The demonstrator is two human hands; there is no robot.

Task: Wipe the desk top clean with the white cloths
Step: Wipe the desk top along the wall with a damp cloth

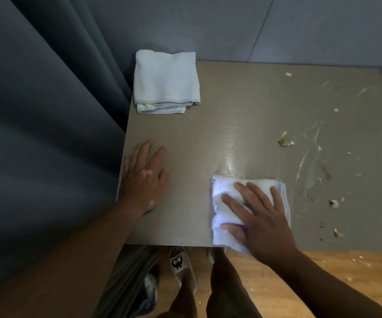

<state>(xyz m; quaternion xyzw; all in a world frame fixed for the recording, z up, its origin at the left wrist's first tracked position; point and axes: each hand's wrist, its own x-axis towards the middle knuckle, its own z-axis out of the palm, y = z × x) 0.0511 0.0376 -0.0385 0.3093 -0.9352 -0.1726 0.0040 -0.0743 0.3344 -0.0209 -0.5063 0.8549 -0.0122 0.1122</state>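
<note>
The desk top [243, 115] is a grey-brown slab, smeared and littered with crumbs [285, 142] on its right half. My right hand [261, 216] lies flat with spread fingers on a crumpled white cloth [222, 216] near the front edge, pressing it down. A second white cloth [166, 81], folded square, lies at the desk's far left corner. My left hand [145, 177] rests flat and empty on the left edge of the desk.
A dark curtain [47, 111] hangs along the desk's left side and a grey wall [277, 26] stands behind it. Below the front edge are the wooden floor [323, 271], scattered crumbs, my legs and a white slipper [181, 265].
</note>
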